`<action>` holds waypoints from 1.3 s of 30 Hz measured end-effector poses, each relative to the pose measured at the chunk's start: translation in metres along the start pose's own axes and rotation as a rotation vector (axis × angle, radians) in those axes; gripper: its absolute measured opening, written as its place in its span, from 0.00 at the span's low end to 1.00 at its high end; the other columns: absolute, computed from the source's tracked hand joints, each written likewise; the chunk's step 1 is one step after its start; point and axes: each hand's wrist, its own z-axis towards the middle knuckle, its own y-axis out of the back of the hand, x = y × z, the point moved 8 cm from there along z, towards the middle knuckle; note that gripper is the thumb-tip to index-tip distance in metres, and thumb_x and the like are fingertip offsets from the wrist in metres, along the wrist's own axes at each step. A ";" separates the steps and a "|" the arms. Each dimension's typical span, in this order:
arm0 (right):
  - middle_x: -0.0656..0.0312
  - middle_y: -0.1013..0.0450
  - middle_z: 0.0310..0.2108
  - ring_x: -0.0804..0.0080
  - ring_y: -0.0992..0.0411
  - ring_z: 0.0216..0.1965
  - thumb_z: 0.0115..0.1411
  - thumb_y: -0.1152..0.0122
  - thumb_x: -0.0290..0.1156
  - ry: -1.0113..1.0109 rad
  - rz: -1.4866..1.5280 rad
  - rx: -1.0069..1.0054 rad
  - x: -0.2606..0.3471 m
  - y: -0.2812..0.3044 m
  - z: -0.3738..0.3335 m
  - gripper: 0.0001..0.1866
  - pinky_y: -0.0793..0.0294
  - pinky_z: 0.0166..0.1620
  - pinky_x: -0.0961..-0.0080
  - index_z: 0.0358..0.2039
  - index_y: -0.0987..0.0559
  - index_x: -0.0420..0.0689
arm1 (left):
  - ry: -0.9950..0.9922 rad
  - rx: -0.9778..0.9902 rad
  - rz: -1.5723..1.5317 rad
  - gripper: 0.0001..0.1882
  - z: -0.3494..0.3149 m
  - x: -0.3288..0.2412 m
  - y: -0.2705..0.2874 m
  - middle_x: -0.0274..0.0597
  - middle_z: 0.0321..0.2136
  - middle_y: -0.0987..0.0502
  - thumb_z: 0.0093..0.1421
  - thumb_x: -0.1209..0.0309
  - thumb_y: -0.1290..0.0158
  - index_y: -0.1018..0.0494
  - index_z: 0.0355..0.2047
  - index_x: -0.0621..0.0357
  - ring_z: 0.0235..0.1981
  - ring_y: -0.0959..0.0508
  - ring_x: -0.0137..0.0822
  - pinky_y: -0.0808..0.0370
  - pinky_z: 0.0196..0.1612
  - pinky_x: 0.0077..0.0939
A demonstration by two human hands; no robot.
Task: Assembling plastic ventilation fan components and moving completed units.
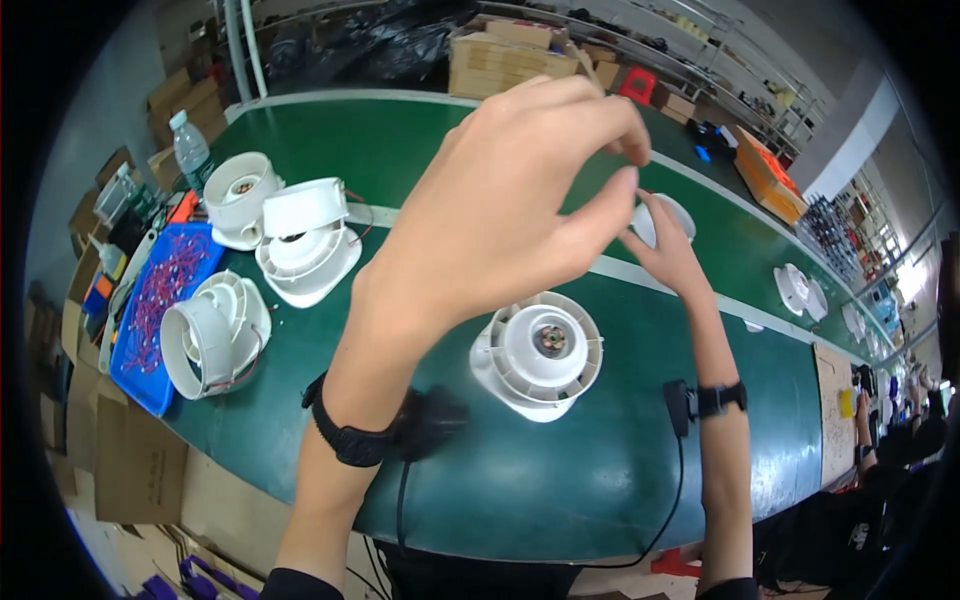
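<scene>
My left hand [510,190] is raised high over the middle of the bench, close to the camera. Its fingers curl forward, the thumb and forefinger stand apart, and I see nothing between them. Beyond it, my right hand [668,250] reaches over the far strip, thumb and forefinger apart. A white round part [682,214] shows behind those fingers; whether they touch it I cannot tell. On the bench between my forearms stands a white round fan-like housing [540,350], its open centre showing copper windings. Both my wrists wear black straps with dark boxes and cables.
Several similar white housings [228,325] stand on the left, by a blue tray [150,385] of thin red-and-white wires. A plastic bottle [192,150] is behind them. More white parts [795,288] lie along the green strip at right. Cardboard boxes [505,68] stand beyond the bench.
</scene>
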 end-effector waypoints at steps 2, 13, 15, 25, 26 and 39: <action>0.43 0.43 0.67 0.50 0.43 0.68 0.54 0.29 0.44 0.102 0.361 0.282 0.094 -0.012 -0.015 0.48 0.43 0.68 0.59 0.68 0.44 0.39 | 0.001 -0.065 -0.005 0.07 -0.006 0.013 0.007 0.49 0.27 0.24 0.51 0.74 0.46 0.25 0.30 0.65 0.34 0.23 0.51 0.27 0.38 0.42; 0.37 0.48 0.66 0.36 0.42 0.64 0.39 0.24 0.48 0.039 -0.015 0.449 0.176 -0.040 -0.081 0.62 0.37 0.62 0.46 0.72 0.50 0.54 | -0.052 -0.172 -0.109 0.08 -0.004 0.022 0.028 0.54 0.26 0.21 0.51 0.73 0.47 0.24 0.26 0.68 0.31 0.21 0.52 0.25 0.37 0.41; 0.38 0.46 0.65 0.37 0.39 0.61 0.38 0.24 0.46 0.057 -0.003 0.389 0.172 -0.043 -0.068 0.62 0.34 0.61 0.48 0.72 0.50 0.53 | -0.052 -0.171 -0.132 0.08 -0.006 0.023 0.029 0.54 0.26 0.21 0.50 0.73 0.47 0.24 0.26 0.68 0.31 0.21 0.52 0.24 0.37 0.41; 0.34 0.40 0.62 0.36 0.43 0.65 0.35 0.25 0.61 -0.340 -0.233 0.096 -0.050 -0.091 0.081 0.71 0.45 0.64 0.43 0.73 0.58 0.52 | -0.035 -0.193 -0.076 0.07 -0.017 0.027 0.040 0.54 0.25 0.22 0.50 0.74 0.46 0.24 0.25 0.68 0.31 0.21 0.53 0.24 0.38 0.42; 0.35 0.39 0.62 0.37 0.44 0.66 0.34 0.25 0.62 -0.417 -0.220 0.096 -0.062 -0.092 0.085 0.72 0.47 0.65 0.42 0.73 0.59 0.51 | -0.014 -0.235 -0.008 0.07 -0.018 0.027 0.040 0.53 0.25 0.23 0.50 0.74 0.46 0.25 0.25 0.67 0.32 0.21 0.53 0.24 0.39 0.43; 0.54 0.33 0.57 0.65 0.35 0.58 0.61 0.38 0.33 0.013 0.110 -0.226 0.005 0.014 0.025 0.32 0.37 0.61 0.69 0.63 0.36 0.39 | 0.054 -0.004 0.091 0.05 -0.012 0.015 -0.004 0.50 0.22 0.22 0.46 0.74 0.44 0.23 0.22 0.64 0.32 0.21 0.52 0.23 0.38 0.42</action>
